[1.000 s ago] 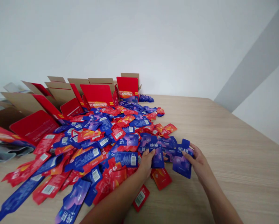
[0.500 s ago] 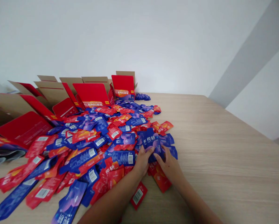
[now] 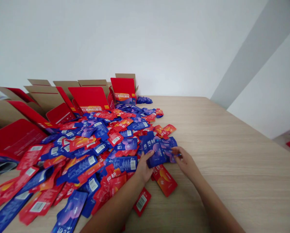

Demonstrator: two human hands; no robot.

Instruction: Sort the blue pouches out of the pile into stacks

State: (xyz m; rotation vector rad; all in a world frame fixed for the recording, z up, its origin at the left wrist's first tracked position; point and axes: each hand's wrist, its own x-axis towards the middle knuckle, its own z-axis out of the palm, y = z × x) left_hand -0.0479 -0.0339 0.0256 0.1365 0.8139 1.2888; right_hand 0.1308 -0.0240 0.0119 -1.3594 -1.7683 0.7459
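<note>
My left hand (image 3: 145, 165) is closed on a blue pouch (image 3: 157, 158) with white lettering, its thumb across the pouch's face. Whether more than one pouch is in that grip I cannot tell. To the right, my right hand (image 3: 183, 159) has its fingertips pinched at the right edge of another blue pouch (image 3: 168, 144) on the heap's near right side. Just below the hands lies a red pouch (image 3: 165, 181) on the tabletop. A smaller red pouch with a barcode (image 3: 142, 202) rests beside my left wrist.
A wide heap of red and blue pouches (image 3: 101, 147) spreads over the wooden table (image 3: 232, 155) to the left. Several open red cartons (image 3: 88, 97) stand behind it, one carton (image 3: 123, 89) farther back. Blue pouches (image 3: 144, 100) lie beside that one, near the wall.
My right hand brought a blue pouch leftward to my left hand, then moved back right without it. My left hand keeps its hold. The view has turned slightly right.
</note>
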